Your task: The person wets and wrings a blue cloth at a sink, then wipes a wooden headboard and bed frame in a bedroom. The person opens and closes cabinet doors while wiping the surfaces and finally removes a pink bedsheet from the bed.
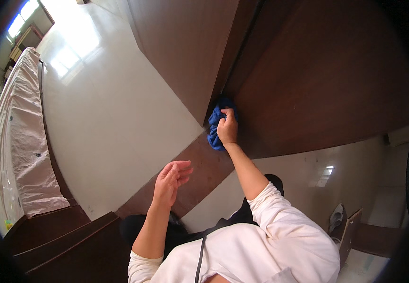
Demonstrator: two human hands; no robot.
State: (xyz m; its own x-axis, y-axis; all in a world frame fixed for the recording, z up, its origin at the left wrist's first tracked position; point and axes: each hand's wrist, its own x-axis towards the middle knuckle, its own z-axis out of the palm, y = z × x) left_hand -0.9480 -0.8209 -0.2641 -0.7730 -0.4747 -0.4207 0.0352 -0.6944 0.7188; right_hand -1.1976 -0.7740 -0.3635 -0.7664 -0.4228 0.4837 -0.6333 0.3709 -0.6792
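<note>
My right hand (227, 127) grips a bunched blue cloth (214, 123). The cloth is pressed into the narrow corner between a brown wooden panel (186, 53), which looks like a door, and a darker wooden surface (317, 78) on the right. Part of the cloth is hidden behind my fingers. Lower and to the left, my left hand (171, 182) hangs in the air with nothing in it, its fingers loosely bent. Beneath it runs a reddish-brown threshold strip (204, 162) across the floor.
Pale glossy floor tiles (119, 123) lie on both sides of the strip. At the left stands a long piece of furniture under a light pink cloth cover (31, 141). Dark wood (77, 244) rises at the lower left. A small wooden board (349, 230) stands at the lower right.
</note>
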